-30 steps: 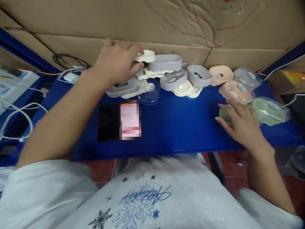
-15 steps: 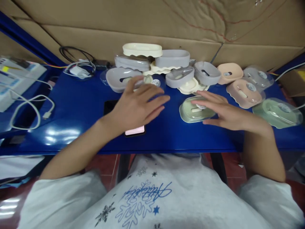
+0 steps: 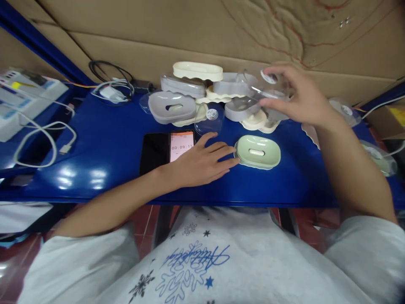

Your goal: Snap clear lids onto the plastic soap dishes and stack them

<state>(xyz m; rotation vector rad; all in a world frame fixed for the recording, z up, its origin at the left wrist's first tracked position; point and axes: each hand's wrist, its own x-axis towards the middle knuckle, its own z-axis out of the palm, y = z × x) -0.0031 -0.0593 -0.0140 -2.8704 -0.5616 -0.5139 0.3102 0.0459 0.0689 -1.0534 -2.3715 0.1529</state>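
Note:
A pale green soap dish (image 3: 258,151) lies on the blue table (image 3: 104,147) in front of me, without a lid. My left hand (image 3: 202,162) rests flat beside it, fingers stretched out, fingertips touching its left rim. My right hand (image 3: 297,99) is raised over the back pile, fingers closed on a clear plastic lid (image 3: 264,86) with a round sticker. A heap of grey and cream soap dishes (image 3: 196,90) sits at the back.
A phone with a lit timer screen (image 3: 181,144) lies beside a dark phone (image 3: 155,147) left of my hand. Another clear lid (image 3: 209,118) lies behind. White cables (image 3: 47,139) and a charger (image 3: 110,93) are at left. Cardboard wall behind.
My right hand has lifted the clear lid off the green soap dish and carried it up and back. My left hand slid right off the phone to the dish's edge.

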